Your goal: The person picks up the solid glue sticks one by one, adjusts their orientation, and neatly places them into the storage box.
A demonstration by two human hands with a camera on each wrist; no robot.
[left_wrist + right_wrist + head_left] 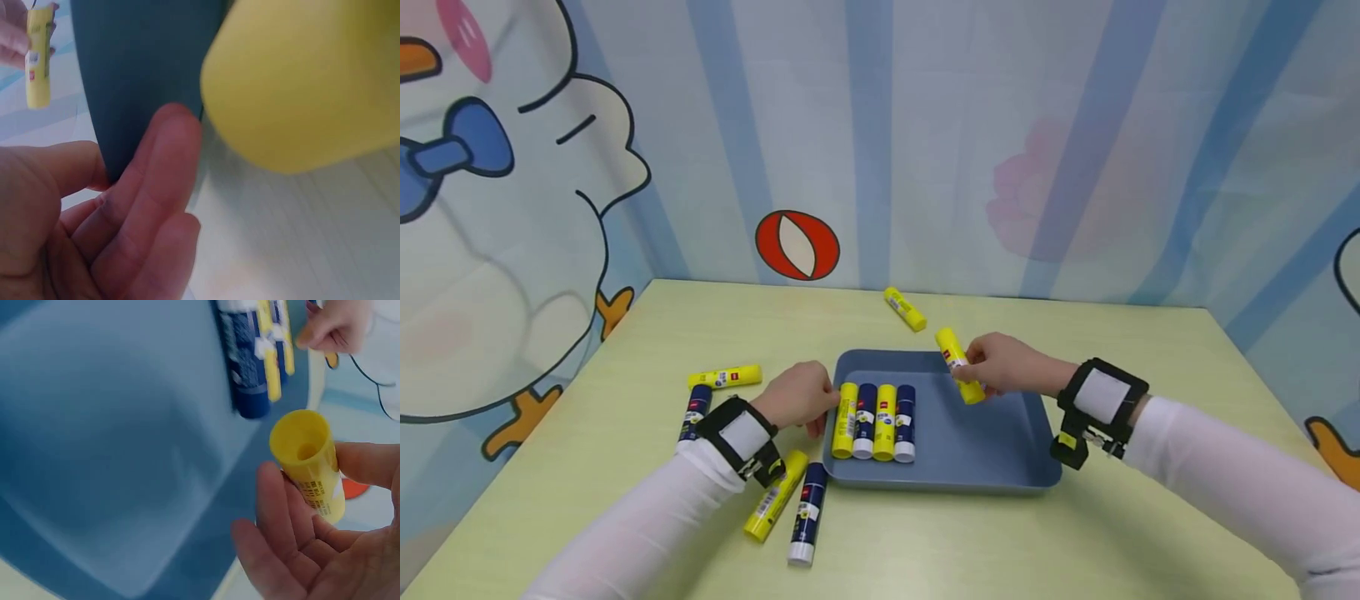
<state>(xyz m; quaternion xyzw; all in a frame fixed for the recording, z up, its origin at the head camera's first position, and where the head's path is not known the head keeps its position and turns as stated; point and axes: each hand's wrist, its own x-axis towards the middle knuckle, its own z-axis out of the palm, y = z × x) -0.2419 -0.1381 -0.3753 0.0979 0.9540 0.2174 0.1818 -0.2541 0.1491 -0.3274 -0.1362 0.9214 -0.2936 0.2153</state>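
A yellow glue stick is held between the thumb and fingers of my right hand, tilted above the tray's right half. The right wrist view shows the hollow end of this glue stick. At the tray's left side, my left hand pinches the wall of the blue-grey tray; in the left wrist view the thumb and fingers lie on either side of the tray's wall. Inside the tray, yellow glue sticks and navy glue sticks with white ends alternate side by side at the left.
Behind the tray lies a yellow glue stick. Left of my left hand are another yellow one and a navy one, partly covered by the wrist. Nearer me lie a yellow and a navy glue stick. A printed curtain backs the table.
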